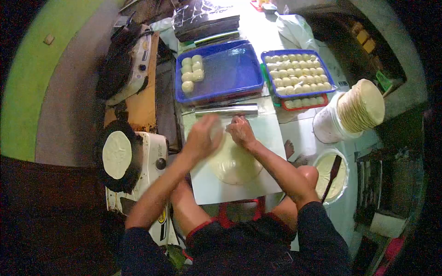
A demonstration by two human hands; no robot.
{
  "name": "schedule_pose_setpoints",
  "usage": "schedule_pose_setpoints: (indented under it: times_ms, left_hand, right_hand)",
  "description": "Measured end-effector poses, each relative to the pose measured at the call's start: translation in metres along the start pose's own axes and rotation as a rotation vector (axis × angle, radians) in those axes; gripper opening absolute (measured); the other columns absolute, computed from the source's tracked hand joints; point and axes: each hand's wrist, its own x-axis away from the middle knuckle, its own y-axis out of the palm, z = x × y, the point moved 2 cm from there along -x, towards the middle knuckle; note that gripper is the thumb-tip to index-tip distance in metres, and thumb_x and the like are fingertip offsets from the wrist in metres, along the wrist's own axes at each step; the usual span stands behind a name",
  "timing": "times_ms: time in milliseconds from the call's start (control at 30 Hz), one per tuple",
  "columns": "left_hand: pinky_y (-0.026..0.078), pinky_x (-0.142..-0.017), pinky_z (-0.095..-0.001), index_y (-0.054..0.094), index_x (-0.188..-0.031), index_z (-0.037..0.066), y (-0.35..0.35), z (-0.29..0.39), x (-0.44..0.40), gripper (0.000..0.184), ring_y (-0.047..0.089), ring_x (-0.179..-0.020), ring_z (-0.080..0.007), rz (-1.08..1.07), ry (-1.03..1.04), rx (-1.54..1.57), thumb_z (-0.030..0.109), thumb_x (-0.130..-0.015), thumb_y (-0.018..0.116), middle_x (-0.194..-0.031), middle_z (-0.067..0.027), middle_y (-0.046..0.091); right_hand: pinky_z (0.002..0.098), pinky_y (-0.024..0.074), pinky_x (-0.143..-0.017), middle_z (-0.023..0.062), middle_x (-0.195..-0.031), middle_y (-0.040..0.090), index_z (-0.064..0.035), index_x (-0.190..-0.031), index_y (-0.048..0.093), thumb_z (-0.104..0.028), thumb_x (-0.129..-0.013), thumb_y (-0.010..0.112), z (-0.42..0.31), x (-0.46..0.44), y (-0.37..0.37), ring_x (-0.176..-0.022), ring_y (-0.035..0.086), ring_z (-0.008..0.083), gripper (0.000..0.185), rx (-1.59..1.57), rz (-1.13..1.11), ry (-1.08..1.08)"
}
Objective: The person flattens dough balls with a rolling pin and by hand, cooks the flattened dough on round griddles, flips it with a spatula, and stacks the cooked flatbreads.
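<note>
On the white board lies a thin, round sheet of dough. My left hand is over the sheet's upper left side, blurred, with its fingers apart and nothing seen in them. Beside it, my right hand is at the sheet's upper edge with its fingers bent together; what they hold, if anything, is hidden. A metal rolling pin lies across the board just beyond both hands. Past it, a blue tray holds several dough balls on its left side.
Left, a flat dough round lies on a dark pan over a stove. Right stand a blue tray of dough balls, stacked flatbreads on a white bucket, and a tub with a brush.
</note>
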Motion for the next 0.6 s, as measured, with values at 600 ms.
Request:
schedule_pose_setpoints:
  times_ms: [600]
  left_hand:
    - [0.053,-0.076,-0.0396,0.060,-0.109,0.004,0.105,-0.062,0.078,0.022,0.068,-0.088,-0.0320,0.018,-0.455,0.404,0.025,-0.103,0.054,-0.098,-0.0190,0.067]
  right_hand:
    - [0.0324,0.0443,-0.093,0.0048,-0.118,0.064,-0.0040,-0.129,0.056,-0.040,-0.091,0.072,0.062,-0.003,-0.038,-0.109,0.055,0.0145,0.055,-1.007,-1.187,0.402]
